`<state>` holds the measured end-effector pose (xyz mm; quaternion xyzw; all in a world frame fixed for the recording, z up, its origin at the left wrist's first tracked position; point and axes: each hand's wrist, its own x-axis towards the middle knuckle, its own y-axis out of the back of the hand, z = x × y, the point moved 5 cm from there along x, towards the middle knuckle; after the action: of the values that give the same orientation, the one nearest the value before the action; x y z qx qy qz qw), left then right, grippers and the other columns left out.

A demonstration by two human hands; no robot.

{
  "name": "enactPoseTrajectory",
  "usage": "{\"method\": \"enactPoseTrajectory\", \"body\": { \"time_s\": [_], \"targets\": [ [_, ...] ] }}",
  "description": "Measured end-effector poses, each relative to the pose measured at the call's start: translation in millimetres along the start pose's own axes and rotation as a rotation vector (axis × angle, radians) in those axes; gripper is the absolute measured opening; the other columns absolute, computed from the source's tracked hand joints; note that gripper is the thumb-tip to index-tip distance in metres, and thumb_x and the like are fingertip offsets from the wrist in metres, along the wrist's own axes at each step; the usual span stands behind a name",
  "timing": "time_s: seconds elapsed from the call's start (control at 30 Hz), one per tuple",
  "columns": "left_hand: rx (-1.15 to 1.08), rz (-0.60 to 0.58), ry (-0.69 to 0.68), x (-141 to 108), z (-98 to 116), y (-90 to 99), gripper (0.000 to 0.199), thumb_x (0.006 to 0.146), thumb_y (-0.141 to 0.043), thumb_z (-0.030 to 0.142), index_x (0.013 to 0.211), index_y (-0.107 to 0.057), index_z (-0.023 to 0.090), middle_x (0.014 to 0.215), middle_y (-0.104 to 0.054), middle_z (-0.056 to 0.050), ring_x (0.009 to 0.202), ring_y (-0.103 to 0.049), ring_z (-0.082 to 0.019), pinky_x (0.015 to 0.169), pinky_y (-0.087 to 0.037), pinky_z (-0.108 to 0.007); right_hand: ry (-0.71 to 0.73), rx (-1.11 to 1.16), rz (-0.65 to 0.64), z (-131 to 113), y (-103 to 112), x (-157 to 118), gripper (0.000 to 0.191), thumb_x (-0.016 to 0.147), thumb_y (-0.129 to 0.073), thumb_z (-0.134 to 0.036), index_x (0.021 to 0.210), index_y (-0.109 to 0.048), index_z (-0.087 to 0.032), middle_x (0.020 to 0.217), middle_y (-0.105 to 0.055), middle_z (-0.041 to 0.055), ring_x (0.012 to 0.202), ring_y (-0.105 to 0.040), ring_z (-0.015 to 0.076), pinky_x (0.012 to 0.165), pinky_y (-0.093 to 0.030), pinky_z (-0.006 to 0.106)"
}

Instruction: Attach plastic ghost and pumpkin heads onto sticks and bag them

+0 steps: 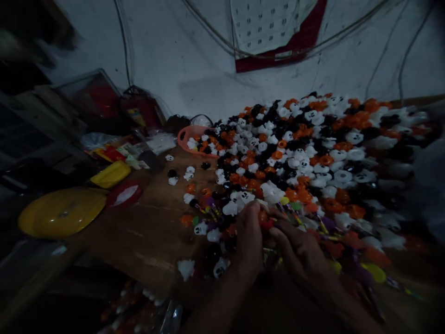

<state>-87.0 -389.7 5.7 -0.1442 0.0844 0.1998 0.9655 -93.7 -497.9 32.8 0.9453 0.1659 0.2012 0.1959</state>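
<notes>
In the dim head view, my left hand (249, 234) and my right hand (304, 253) come together at the near edge of a large heap of small plastic figures (295, 157). The heap mixes white ghosts, orange pumpkins and black pieces. Between my fingertips is a small orange-red piece (266, 221), mostly covered, so its exact shape is unclear. The fingers of both hands are closed around it. Close by lie sticks with purple and yellow stripes (325, 225), partly under my right hand. White ghost figures (246, 197) lie just beyond my left hand.
A pink basket (183, 138) lies tipped at the heap's left. Further left are a yellow lid-like disc (62, 212), a yellow container (110, 174) and a red dish (116, 200). A few loose figures (189, 172) dot the brown tabletop (149, 232). A calendar (267, 28) hangs behind.
</notes>
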Motion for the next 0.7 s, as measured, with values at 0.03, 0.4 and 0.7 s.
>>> {"method": "enactPoseTrajectory", "body": {
  "time_s": [0.03,0.4,0.7],
  "targets": [
    [-0.035,-0.018,0.033,2.1,-1.4,-1.2,0.03,0.083,-0.049,0.046,0.076,-0.056,0.018,0.079,-0.06,-0.002,0.074,-0.057,-0.014,0.066,-0.045,-0.022,-0.005,-0.005,0.012,0.6,0.4,0.2,0.025,0.095,-0.036,-0.031,0.088,-0.057,-0.02,0.071,-0.06,0.0022,0.061,-0.056,0.0137,0.061,-0.044,0.024],
    [-0.202,-0.161,0.039,8.5,17.4,17.2,0.025,0.073,-0.068,0.035,0.083,-0.054,0.017,0.066,-0.052,0.004,0.048,-0.045,-0.006,0.04,-0.035,-0.016,0.087,-0.305,0.051,10.4,-5.4,-12.0,0.023,0.095,-0.037,-0.028,0.091,-0.056,-0.016,0.066,-0.059,0.0008,0.054,-0.054,0.0121,0.052,-0.034,0.024],
    [-0.023,-0.175,-0.057,13.1,19.7,36.2,0.028,0.078,-0.063,0.043,0.09,-0.055,0.019,0.075,-0.055,0.001,0.058,-0.05,-0.008,0.044,-0.039,-0.016,0.208,-0.454,0.15,11.7,-10.5,-17.0,0.02,0.094,-0.045,-0.026,0.11,-0.055,-0.018,0.09,-0.067,0.0041,0.07,-0.064,0.0128,0.058,-0.043,0.021]
  ]
}}
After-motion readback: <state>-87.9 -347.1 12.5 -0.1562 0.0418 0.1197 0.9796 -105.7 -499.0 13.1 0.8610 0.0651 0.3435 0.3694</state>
